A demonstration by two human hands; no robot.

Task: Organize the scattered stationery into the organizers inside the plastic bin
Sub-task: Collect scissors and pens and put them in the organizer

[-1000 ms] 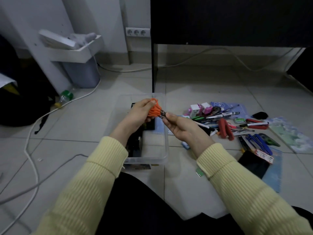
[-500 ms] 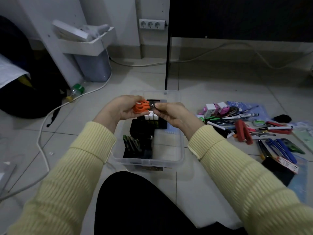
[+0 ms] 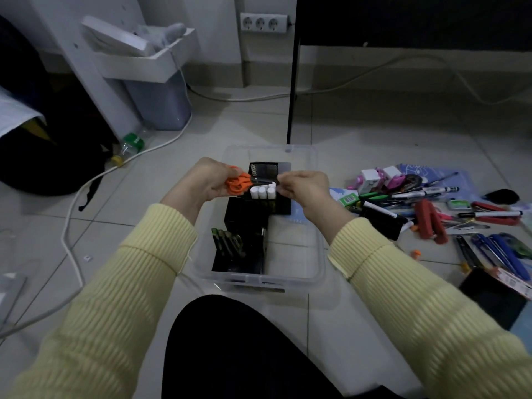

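Observation:
Orange-handled scissors [image 3: 240, 182] lie level above the clear plastic bin [image 3: 318, 254]. My left hand [image 3: 205, 180] grips the orange handles. My right hand [image 3: 305, 187] pinches the blade tips. Black organizers [image 3: 247, 220] stand inside the bin, one with three white cylinders [image 3: 262, 192], one with dark green items [image 3: 227, 243]. A pile of scattered stationery [image 3: 431, 208] lies on the floor to the right of the bin.
A black desk leg [image 3: 292, 90] stands just behind the bin. White cables [image 3: 72, 226] run across the floor on the left. A grey waste bin [image 3: 161, 105], a plastic bottle [image 3: 129, 145] and a black bag [image 3: 51, 156] sit at far left. My black-clad knee [image 3: 230, 347] is below the bin.
My view has shifted so the bin sits more central. Both hands with the scissors have come over the bin's organizers, and my hands have drawn slightly apart along the scissors.

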